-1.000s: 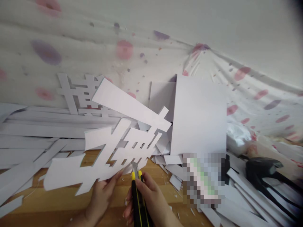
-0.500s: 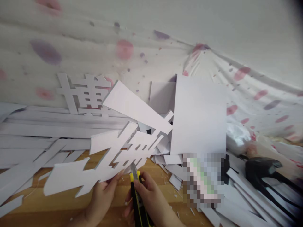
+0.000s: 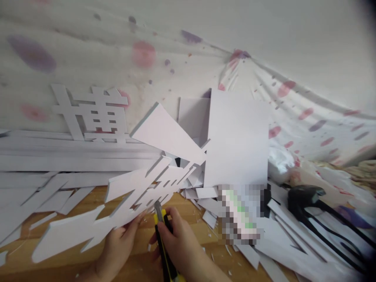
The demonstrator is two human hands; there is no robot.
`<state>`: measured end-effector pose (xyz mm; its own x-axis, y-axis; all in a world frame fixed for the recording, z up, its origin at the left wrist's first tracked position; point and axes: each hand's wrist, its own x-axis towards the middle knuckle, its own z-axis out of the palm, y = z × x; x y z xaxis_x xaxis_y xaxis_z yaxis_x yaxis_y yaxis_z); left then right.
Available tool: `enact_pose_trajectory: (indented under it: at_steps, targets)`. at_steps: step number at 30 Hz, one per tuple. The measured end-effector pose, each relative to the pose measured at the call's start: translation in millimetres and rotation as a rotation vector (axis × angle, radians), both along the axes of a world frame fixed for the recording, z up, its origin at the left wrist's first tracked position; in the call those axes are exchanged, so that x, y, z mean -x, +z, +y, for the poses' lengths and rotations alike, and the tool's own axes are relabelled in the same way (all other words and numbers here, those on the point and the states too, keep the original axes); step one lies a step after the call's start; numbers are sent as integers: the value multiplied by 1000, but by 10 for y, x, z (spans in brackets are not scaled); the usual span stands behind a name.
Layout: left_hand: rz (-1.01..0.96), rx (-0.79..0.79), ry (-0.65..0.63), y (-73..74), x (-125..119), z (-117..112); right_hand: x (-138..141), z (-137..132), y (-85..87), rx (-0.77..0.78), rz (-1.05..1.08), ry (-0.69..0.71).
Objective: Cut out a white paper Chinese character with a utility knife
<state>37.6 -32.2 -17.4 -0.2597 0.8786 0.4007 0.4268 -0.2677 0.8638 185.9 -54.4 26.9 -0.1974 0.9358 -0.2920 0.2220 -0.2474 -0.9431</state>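
My left hand (image 3: 122,244) is closed on the lower edge of a white foam-board cut-out character (image 3: 117,213), which is tilted above the wooden table. Its far end widens into a broad flap (image 3: 164,127). In my right hand (image 3: 176,235) is a black and yellow utility knife (image 3: 163,243), gripped with the thumb along its top. The knife's blade (image 3: 158,209) is out, and its tip meets or overlaps the cut-out's lower edge near the small slots; contact is hard to tell. Part of my left fingers is hidden behind the board.
Another cut-out character (image 3: 91,113) leans against the spotted curtain (image 3: 143,55). A large white board (image 3: 237,137) stands upright behind. White strips (image 3: 73,162) are piled on the left. Scraps, a blurred-out item (image 3: 239,213) and a black tool with long handles (image 3: 305,196) lie on the right.
The view has shifted a little to the right. The cut-out has tilted and turned slightly in my left hand, and the knife stays near its lower edge.
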Motion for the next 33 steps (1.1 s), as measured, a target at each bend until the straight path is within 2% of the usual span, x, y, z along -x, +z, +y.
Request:
enact_pose_trajectory:
  at_steps: [10,21,33]
  targets:
    - [31,30,-14,-15,7,4,-85,43,87,-107,-225,51]
    - [-5,55,-31,-9,13,20,-104,49,18,-126,-168,66]
    - [-9,22,-28,24,7,5,-139,70,92,-56,-128,71]
